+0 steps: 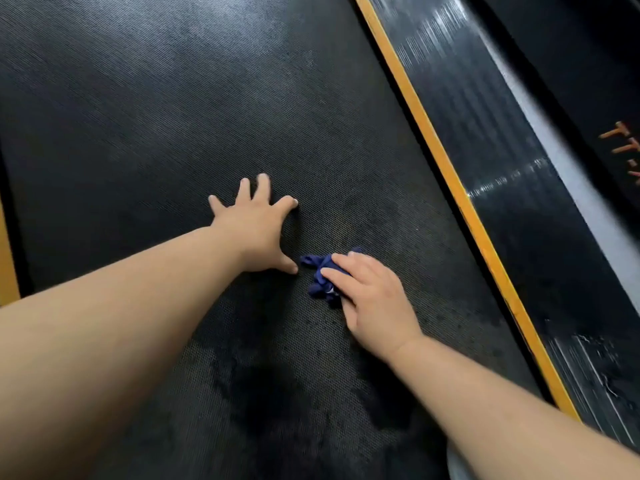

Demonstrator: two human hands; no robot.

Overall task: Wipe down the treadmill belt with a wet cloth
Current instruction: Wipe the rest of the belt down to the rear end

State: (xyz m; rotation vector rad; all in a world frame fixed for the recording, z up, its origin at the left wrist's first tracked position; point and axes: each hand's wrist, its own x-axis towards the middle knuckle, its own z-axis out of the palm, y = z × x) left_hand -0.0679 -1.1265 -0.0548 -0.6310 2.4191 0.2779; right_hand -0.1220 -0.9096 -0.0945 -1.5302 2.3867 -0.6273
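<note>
The black textured treadmill belt [173, 116] fills most of the head view. My left hand [256, 226] lies flat on it with fingers spread, pressing down near the middle. Just to its right, my right hand [370, 296] covers a crumpled dark blue cloth [318, 271] and holds it against the belt, fingers bent over it. Part of the cloth sticks out to the left of my fingers. Dark wet patches [263, 403] mark the belt nearer to me, between my forearms.
A yellow strip [446, 168] runs along the belt's right edge, with a glossy black side rail [512, 140] beyond it. Another yellow strip [7, 265] shows at the far left edge.
</note>
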